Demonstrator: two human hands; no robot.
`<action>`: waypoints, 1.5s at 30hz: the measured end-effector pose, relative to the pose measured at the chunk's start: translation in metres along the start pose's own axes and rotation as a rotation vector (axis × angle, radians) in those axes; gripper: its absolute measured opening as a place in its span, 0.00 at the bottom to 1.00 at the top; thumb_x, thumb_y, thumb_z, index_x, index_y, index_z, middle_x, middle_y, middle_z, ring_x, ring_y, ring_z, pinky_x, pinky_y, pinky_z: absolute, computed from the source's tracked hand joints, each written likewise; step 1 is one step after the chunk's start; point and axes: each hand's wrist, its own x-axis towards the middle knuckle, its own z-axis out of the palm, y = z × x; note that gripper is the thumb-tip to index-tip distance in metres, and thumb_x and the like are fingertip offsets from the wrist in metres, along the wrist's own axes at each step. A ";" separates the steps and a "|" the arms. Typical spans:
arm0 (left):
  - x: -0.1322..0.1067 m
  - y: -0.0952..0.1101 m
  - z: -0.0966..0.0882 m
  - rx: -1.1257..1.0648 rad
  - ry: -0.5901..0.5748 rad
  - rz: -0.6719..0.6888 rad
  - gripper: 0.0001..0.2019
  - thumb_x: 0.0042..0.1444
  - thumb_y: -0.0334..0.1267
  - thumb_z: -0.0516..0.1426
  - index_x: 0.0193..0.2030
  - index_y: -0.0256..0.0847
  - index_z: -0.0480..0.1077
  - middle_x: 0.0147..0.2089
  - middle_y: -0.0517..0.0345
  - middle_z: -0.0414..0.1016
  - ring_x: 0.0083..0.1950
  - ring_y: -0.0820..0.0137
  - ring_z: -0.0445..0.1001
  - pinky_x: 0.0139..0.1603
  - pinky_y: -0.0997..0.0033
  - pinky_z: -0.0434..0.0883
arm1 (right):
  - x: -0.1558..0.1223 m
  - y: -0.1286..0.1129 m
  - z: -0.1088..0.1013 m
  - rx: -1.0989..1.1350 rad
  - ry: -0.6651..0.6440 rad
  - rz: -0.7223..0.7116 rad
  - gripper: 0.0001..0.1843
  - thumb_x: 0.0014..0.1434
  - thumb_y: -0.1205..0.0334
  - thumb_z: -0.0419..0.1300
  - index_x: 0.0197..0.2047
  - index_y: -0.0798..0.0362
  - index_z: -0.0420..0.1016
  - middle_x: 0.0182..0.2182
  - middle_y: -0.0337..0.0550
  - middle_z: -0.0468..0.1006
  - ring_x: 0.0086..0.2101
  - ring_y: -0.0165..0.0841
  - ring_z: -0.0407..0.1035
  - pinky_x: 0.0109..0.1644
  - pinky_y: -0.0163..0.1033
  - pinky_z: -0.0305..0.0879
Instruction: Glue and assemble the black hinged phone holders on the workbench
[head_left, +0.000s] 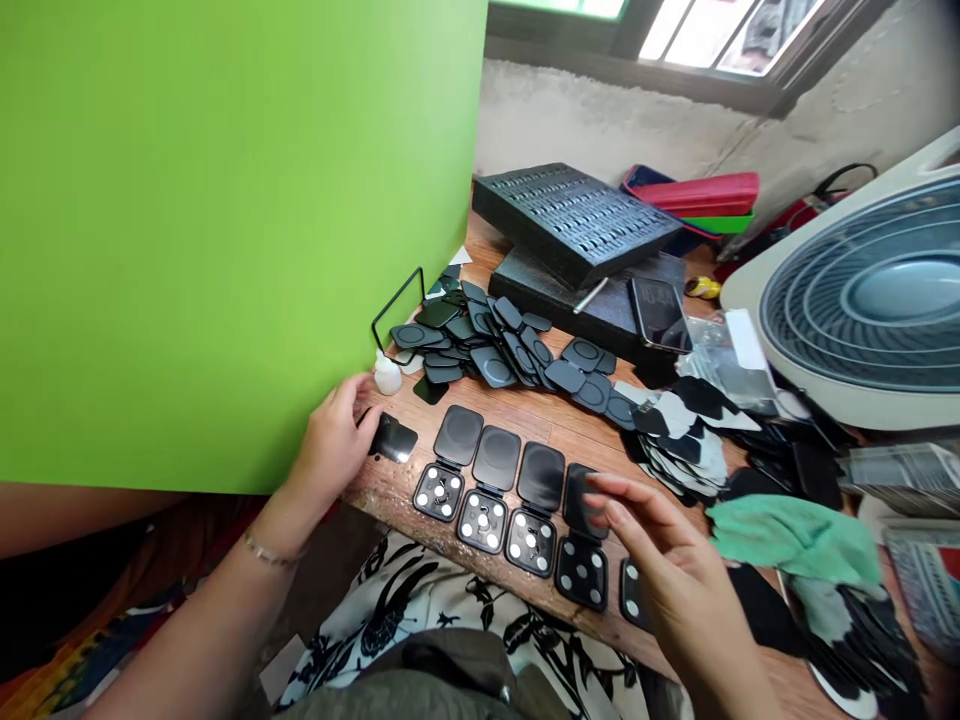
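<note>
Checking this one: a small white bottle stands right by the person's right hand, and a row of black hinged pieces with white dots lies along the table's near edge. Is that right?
Not quite: the head view shows the small white bottle by the left hand, not the right hand. The black hinged pieces do lie along the near edge of the table.

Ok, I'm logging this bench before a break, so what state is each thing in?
Four hinged black cases: unfolded, in a row
Loose black pieces: heaped
White bottle: upright
Phone: face up
Upper black block: resting askew on the lower black block
Green cloth: crumpled
Fan: cannot tell whether running
Left hand: at the dark plate, grip unclear
Right hand: fingers parted
</note>
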 end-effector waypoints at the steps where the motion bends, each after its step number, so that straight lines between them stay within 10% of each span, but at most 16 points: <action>1: -0.006 0.002 -0.005 0.041 -0.049 0.029 0.14 0.59 0.36 0.54 0.52 0.40 0.65 0.47 0.52 0.72 0.47 0.64 0.73 0.49 0.64 0.71 | 0.000 0.001 -0.001 -0.006 0.005 -0.008 0.22 0.53 0.48 0.65 0.48 0.50 0.73 0.44 0.45 0.78 0.43 0.34 0.72 0.47 0.31 0.69; 6: -0.016 0.005 -0.013 0.212 -0.387 0.094 0.18 0.53 0.44 0.59 0.49 0.41 0.66 0.47 0.49 0.67 0.51 0.55 0.66 0.51 0.54 0.67 | 0.000 0.012 0.001 0.014 -0.011 -0.014 0.19 0.52 0.50 0.65 0.46 0.48 0.74 0.46 0.44 0.76 0.44 0.33 0.72 0.48 0.31 0.69; 17: -0.006 0.010 -0.017 0.041 -0.522 -0.051 0.12 0.51 0.46 0.56 0.34 0.44 0.57 0.29 0.63 0.59 0.28 0.68 0.62 0.30 0.69 0.61 | -0.035 0.019 0.003 0.178 -0.034 0.053 0.15 0.54 0.55 0.65 0.45 0.49 0.74 0.43 0.42 0.76 0.39 0.29 0.69 0.43 0.31 0.66; 21: -0.032 0.056 -0.016 -0.366 -0.576 -0.200 0.15 0.51 0.47 0.60 0.40 0.45 0.60 0.32 0.63 0.63 0.33 0.69 0.67 0.33 0.73 0.65 | -0.052 0.025 0.021 0.247 -0.147 0.100 0.14 0.55 0.55 0.65 0.44 0.49 0.76 0.40 0.42 0.76 0.37 0.28 0.68 0.39 0.31 0.64; 26: -0.085 0.141 0.032 -0.806 -0.938 -0.291 0.10 0.55 0.40 0.59 0.35 0.43 0.60 0.32 0.63 0.66 0.34 0.73 0.69 0.35 0.75 0.67 | -0.069 0.033 0.020 0.336 -0.099 0.095 0.12 0.52 0.54 0.67 0.37 0.53 0.78 0.30 0.40 0.75 0.27 0.25 0.65 0.29 0.29 0.60; 31: -0.098 0.175 0.082 -0.610 -0.978 0.197 0.08 0.58 0.36 0.57 0.43 0.43 0.64 0.42 0.56 0.73 0.45 0.67 0.71 0.47 0.65 0.70 | -0.080 0.056 -0.035 0.284 0.152 0.163 0.13 0.51 0.54 0.67 0.36 0.55 0.77 0.21 0.36 0.72 0.22 0.23 0.63 0.25 0.27 0.57; 35: -0.081 0.185 0.112 -0.240 -0.845 0.685 0.30 0.53 0.33 0.62 0.62 0.43 0.57 0.65 0.48 0.61 0.70 0.55 0.48 0.67 0.39 0.43 | -0.075 0.074 -0.077 0.330 0.290 0.217 0.18 0.46 0.54 0.70 0.36 0.55 0.73 0.22 0.35 0.72 0.20 0.23 0.64 0.22 0.27 0.57; 45: -0.075 0.192 0.142 -0.017 -0.902 0.776 0.34 0.50 0.45 0.64 0.63 0.45 0.59 0.67 0.49 0.58 0.72 0.54 0.41 0.61 0.28 0.24 | -0.041 0.071 -0.074 0.182 0.107 0.280 0.19 0.47 0.48 0.66 0.30 0.56 0.70 0.13 0.32 0.67 0.14 0.23 0.58 0.17 0.28 0.51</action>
